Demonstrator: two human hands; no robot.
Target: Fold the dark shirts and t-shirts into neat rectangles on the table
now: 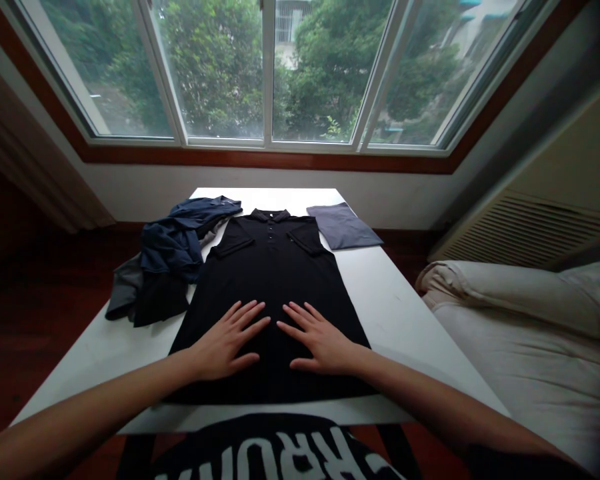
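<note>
A black polo shirt [275,280] lies spread front side up on the white table, its collar toward the window and its hem toward me. Both short sleeves are folded inward over the chest. My left hand [229,340] rests flat on the lower left of the shirt, fingers spread. Opposite it, my right hand [317,339] lies flat on the lower right, fingers also apart. Neither hand grips anything, and a strip of black cloth shows between them.
Crumpled dark blue, black and grey clothes [173,243] are heaped at the table's left, partly over its edge. A folded grey garment [344,225] lies at the back right of the white table [405,313]. A beige sofa [525,333] stands to the right; a window [270,80] is beyond.
</note>
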